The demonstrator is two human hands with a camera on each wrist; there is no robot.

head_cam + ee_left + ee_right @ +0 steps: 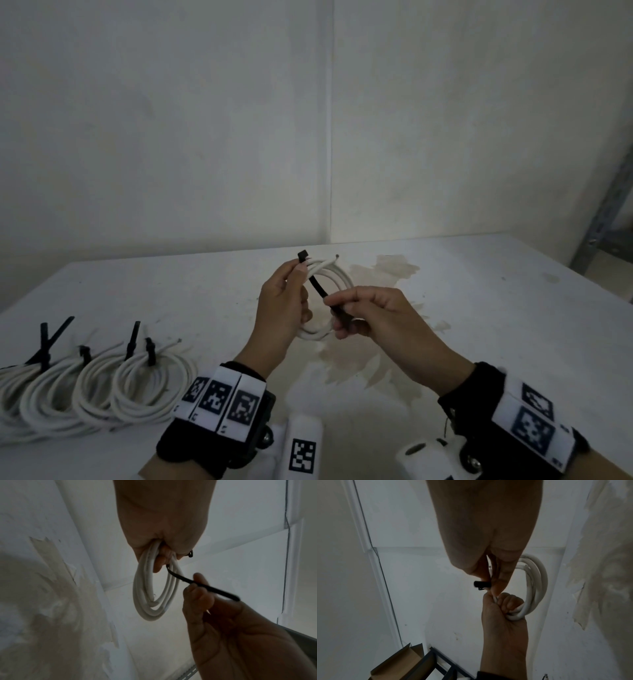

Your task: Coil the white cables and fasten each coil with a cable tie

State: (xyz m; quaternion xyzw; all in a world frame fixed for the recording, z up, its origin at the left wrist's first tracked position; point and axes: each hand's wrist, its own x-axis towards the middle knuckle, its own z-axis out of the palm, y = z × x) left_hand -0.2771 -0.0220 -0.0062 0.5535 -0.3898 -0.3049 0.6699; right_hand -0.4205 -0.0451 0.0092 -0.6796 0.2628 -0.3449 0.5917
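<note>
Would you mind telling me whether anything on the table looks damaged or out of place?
Yes: the table surface has a brownish patch below the hands, where its white coating looks peeled or stained. The tied coils lie neatly together.

From my head view, the left hand (pixel 286 301) covers the near side of the coil (pixel 337 274), and the right hand (pixel 373 317) swallows the tie (pixel 317 284) tail. I can't tell whether the tie is threaded through its head. The leftmost of the tied coils (pixel 102 387) runs off the frame's edge.
</note>
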